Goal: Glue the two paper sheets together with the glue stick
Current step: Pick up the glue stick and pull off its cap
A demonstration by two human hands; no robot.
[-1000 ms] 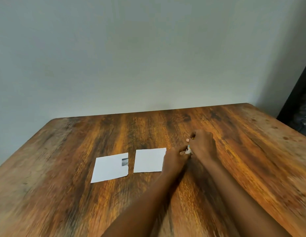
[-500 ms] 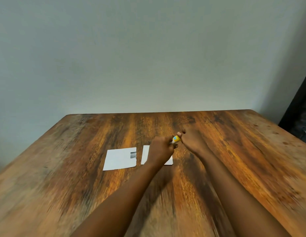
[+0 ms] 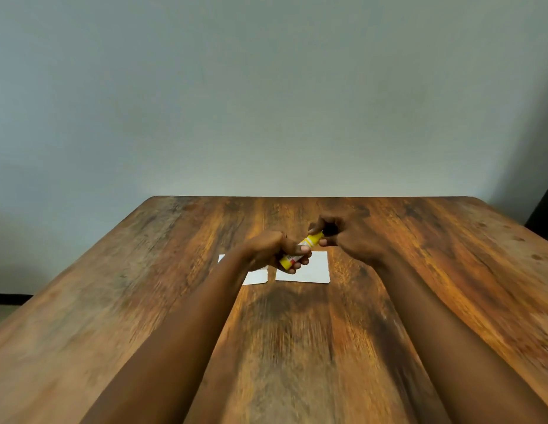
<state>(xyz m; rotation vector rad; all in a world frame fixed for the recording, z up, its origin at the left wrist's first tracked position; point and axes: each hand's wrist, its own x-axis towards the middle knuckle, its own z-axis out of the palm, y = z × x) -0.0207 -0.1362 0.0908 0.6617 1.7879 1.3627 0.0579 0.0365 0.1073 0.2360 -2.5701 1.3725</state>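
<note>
— What have the fingers got?
— Left fingers (image 3: 298, 264) curl round the glue stick (image 3: 311, 240) at its lower barrel. Right fingers (image 3: 324, 242) pinch its upper end, mid-frame, just above the paper sheets (image 3: 315, 270).
— Handling?
— Probably light, stiff and smooth, so grip the barrel. The sheets look flimsy, flat on the tabletop (image 3: 297, 347).

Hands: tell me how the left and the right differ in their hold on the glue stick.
The left hand wraps fingers round the lower body of the glue stick; the right hand pinches only its upper end. The left hand hides parts of both paper sheets; the right hand shows over bare table. Both hold the one tilted stick.
</note>
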